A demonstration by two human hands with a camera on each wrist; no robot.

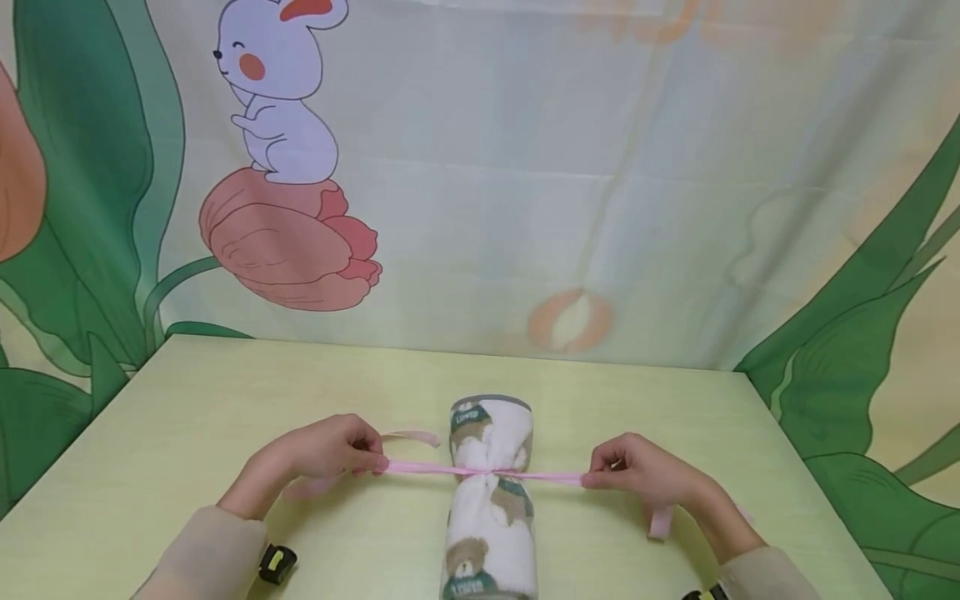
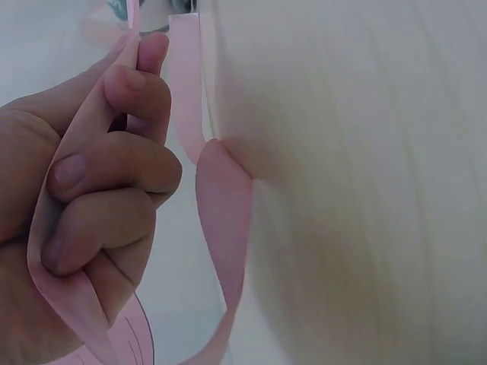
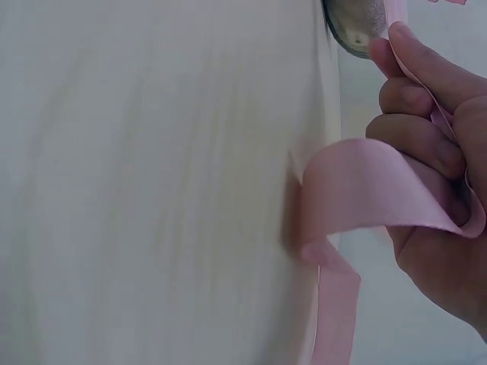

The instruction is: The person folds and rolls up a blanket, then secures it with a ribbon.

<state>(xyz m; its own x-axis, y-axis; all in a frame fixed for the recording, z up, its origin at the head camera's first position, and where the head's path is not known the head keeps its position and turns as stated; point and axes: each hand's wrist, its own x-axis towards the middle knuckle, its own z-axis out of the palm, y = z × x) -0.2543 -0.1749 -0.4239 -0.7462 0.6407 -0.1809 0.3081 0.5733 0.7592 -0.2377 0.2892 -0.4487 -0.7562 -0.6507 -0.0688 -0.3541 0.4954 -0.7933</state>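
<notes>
A rolled white towel with brown bear prints lies lengthwise on the table. Round its middle runs a pink ribbon, cinching the roll into a waist. To the left of the roll, my left hand pinches one side of the ribbon, drawn straight out from the towel. My right hand pinches the other side at the right, also taut. In the left wrist view, ribbon runs through the curled fingers and its tail loops down to the table. A loose tail curls below the hand in the right wrist view.
The pale yellow table reaches back to a hanging cloth printed with a rabbit, tulips and large leaves. A black strap device sits at the left wrist, and another shows at the right wrist.
</notes>
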